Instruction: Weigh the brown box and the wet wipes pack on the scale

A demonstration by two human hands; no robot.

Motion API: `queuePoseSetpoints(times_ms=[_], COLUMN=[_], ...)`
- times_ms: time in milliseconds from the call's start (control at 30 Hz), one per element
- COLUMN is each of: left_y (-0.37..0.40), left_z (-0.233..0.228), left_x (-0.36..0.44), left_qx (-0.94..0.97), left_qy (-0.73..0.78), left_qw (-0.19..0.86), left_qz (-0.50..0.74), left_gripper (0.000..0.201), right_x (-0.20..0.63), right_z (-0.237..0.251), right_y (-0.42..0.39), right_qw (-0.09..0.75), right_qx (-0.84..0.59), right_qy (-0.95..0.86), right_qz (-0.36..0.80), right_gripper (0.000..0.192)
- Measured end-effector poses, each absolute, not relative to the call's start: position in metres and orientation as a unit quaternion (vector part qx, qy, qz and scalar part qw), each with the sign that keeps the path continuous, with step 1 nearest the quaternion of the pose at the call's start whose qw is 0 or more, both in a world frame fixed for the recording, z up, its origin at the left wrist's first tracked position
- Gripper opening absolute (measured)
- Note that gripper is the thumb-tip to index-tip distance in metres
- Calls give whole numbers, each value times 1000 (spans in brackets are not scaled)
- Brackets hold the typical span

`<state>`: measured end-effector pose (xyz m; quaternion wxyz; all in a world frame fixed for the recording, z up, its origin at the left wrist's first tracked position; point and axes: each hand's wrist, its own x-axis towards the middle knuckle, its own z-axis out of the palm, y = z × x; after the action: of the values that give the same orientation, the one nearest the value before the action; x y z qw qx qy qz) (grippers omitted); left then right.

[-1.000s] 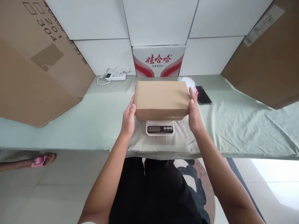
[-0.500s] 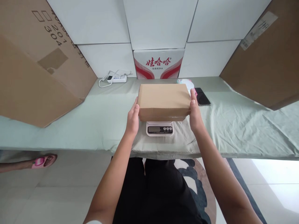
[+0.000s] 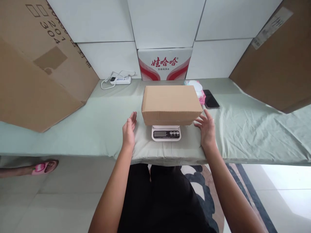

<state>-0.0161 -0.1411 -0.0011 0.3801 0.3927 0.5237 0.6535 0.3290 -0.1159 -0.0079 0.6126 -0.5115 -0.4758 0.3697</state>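
Note:
A closed brown cardboard box (image 3: 171, 102) rests on a white digital scale (image 3: 166, 133), covering its weighing plate. Only the scale's front shows, with a small display and round buttons. To the left of the box, my left hand (image 3: 129, 128) is held open and apart from it, fingers stretched forward. My right hand (image 3: 206, 127) is by the box's right front corner with its fingers spread, holding nothing. Whether its fingertips still touch the box I cannot tell.
Behind the box lie a pink-and-white packet (image 3: 196, 90) and a black phone (image 3: 210, 99). A white power strip (image 3: 120, 80) with a cord is at the back left. Large cartons (image 3: 55, 81) flank the green cloth (image 3: 102, 129). Another person's foot in a pink slipper (image 3: 46, 167) shows at lower left.
Both hands have let go of the cardboard box and moved outward from its sides. The box now sits on the scale, its near edge slightly closer to me.

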Motion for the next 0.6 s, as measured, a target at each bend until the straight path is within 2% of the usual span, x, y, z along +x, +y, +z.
queuePoseSetpoints(times_ms=[67,233,367,467,600], left_y=[-141,-146,-152,-152,-150], left_z=[-1,5,12,12,12], left_x=[-15,-9,-5,-5,-4], left_qx=[388,404,406,401,415], left_qy=[530,561,578,585,578], left_qw=[370,310,297,291,285], left_qz=[657,652,643,642,643], left_gripper=[72,40,23,26,44], right_x=[328,324,321,321,319], right_z=[-10,-4,2,4,6], right_y=[-117,-124,-130,-133,-133], right_qw=[616,612,620,635,639], right_qx=[-509,-506,-492,-472,-448], right_qy=[-476,-484,-507,-512,-523], right_qz=[368,367,342,333,343], right_gripper=[71,63,52,47,48])
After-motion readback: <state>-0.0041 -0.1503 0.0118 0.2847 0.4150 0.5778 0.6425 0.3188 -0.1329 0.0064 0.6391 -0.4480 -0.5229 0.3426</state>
